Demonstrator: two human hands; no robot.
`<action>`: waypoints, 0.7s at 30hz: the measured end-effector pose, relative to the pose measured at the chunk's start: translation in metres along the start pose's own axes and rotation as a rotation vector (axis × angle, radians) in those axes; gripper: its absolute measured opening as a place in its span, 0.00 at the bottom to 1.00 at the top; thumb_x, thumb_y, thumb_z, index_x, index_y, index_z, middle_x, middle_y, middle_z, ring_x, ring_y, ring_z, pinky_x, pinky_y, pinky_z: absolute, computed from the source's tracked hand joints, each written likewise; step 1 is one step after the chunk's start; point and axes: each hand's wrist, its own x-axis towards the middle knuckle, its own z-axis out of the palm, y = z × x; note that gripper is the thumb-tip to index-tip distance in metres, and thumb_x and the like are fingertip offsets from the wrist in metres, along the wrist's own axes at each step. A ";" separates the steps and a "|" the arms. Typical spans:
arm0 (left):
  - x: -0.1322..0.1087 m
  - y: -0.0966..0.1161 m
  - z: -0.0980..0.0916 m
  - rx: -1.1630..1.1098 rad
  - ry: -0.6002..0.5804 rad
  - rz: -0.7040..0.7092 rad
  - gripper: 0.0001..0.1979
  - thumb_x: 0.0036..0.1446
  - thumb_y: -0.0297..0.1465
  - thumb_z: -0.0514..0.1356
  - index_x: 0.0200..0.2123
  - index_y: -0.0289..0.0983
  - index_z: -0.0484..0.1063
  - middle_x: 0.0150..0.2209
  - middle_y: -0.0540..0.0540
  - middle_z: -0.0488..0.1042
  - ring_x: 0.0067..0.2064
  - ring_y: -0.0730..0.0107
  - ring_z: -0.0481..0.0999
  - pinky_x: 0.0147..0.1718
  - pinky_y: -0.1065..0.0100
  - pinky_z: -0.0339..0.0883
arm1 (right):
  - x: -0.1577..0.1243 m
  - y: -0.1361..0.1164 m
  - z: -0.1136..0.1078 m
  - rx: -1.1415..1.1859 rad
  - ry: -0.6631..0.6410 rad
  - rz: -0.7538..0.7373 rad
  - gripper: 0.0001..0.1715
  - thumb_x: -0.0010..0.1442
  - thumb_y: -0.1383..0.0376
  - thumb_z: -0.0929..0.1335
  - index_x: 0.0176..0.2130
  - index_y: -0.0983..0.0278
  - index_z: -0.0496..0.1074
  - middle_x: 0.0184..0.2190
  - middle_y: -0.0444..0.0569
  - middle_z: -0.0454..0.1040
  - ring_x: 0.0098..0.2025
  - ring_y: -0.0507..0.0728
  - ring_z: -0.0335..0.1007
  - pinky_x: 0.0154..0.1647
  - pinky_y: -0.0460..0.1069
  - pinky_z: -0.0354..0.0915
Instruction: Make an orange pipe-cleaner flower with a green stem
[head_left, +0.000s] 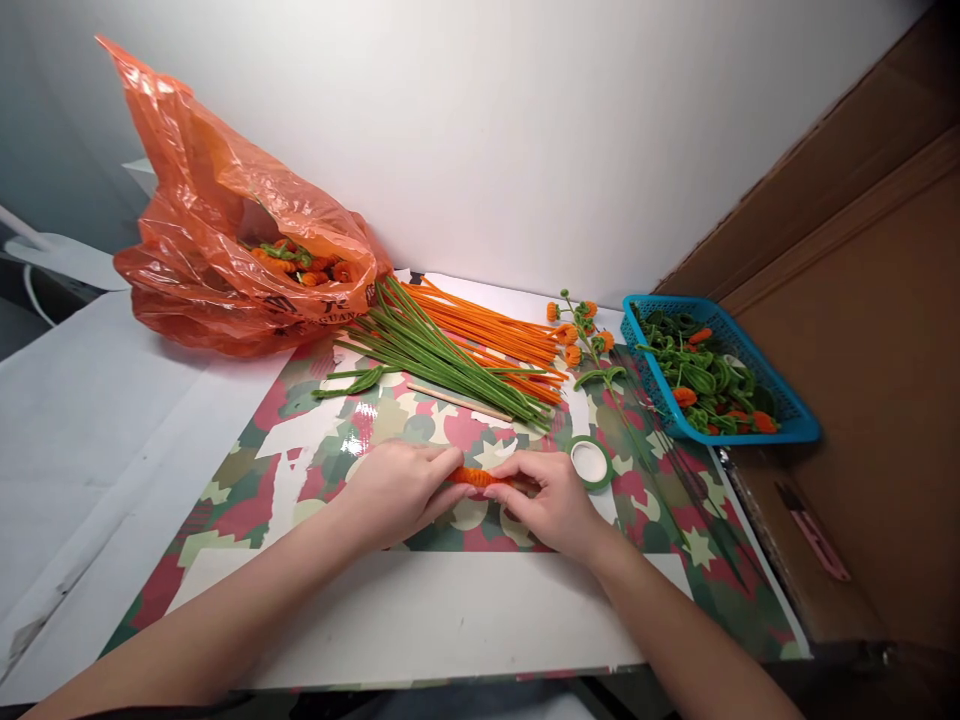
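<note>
We have a ridged orange coil (475,477) at the centre of our clock face, held level between both hands over the patterned sheet (420,535). Our left hand (401,490), at nine o'clock, pinches one end between thumb and forefinger; our right hand (553,497), at three, pinches the other end the same way. Our remaining fingers look curled in, but we cannot tell whether they press on anything, nor whether something runs through the coil. We judge the step in hand to be shaping or winding the coil: its ridges sit close together between our fingertips. The next move, as we read it, calls for a steady grip on one end while the other hand turns or evens the ridges, lightly enough not to flatten them. At three o'clock, just beyond our right hand, lies a green tape roll (610,467); toward twelve lie a wooden stick (459,401), then green stems (457,362) partly over orange stems (491,325). An orange bag (195,270) stands at ten to eleven, and a blue basket (757,438) holding green and orange pieces sits at two.
</note>
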 end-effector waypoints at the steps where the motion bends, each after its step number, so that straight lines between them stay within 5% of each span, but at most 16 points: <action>1: 0.000 0.002 -0.001 0.005 0.023 0.007 0.15 0.64 0.41 0.50 0.30 0.38 0.63 0.22 0.51 0.73 0.22 0.68 0.71 0.20 0.70 0.48 | 0.000 -0.001 0.002 -0.024 0.015 -0.043 0.04 0.56 0.65 0.71 0.30 0.65 0.76 0.25 0.47 0.77 0.24 0.52 0.70 0.24 0.45 0.65; 6: 0.003 0.012 0.000 0.099 0.085 -0.005 0.08 0.59 0.35 0.55 0.32 0.36 0.64 0.24 0.49 0.73 0.25 0.64 0.73 0.27 0.66 0.57 | 0.000 0.001 0.008 -0.079 0.078 -0.140 0.03 0.57 0.67 0.70 0.32 0.65 0.76 0.25 0.47 0.77 0.24 0.51 0.69 0.25 0.45 0.64; 13: 0.005 0.026 0.014 0.026 -0.024 -0.027 0.01 0.54 0.27 0.52 0.30 0.38 0.60 0.21 0.50 0.72 0.22 0.66 0.73 0.24 0.67 0.56 | -0.004 0.001 0.022 -0.200 0.046 -0.300 0.06 0.60 0.69 0.66 0.32 0.65 0.73 0.25 0.46 0.75 0.24 0.50 0.67 0.26 0.44 0.62; 17: 0.004 0.031 0.019 -0.015 -0.100 -0.080 0.08 0.46 0.23 0.51 0.32 0.38 0.58 0.19 0.52 0.71 0.20 0.65 0.72 0.21 0.67 0.54 | -0.004 -0.002 0.028 -0.261 0.046 -0.411 0.11 0.62 0.71 0.63 0.29 0.64 0.71 0.23 0.46 0.73 0.24 0.51 0.67 0.28 0.45 0.62; 21: 0.005 0.030 0.016 -0.073 -0.066 -0.057 0.07 0.50 0.26 0.51 0.34 0.38 0.59 0.21 0.51 0.72 0.21 0.63 0.73 0.21 0.66 0.58 | -0.004 -0.002 0.021 -0.204 -0.004 -0.275 0.08 0.61 0.68 0.65 0.31 0.63 0.73 0.25 0.47 0.76 0.26 0.53 0.70 0.30 0.47 0.65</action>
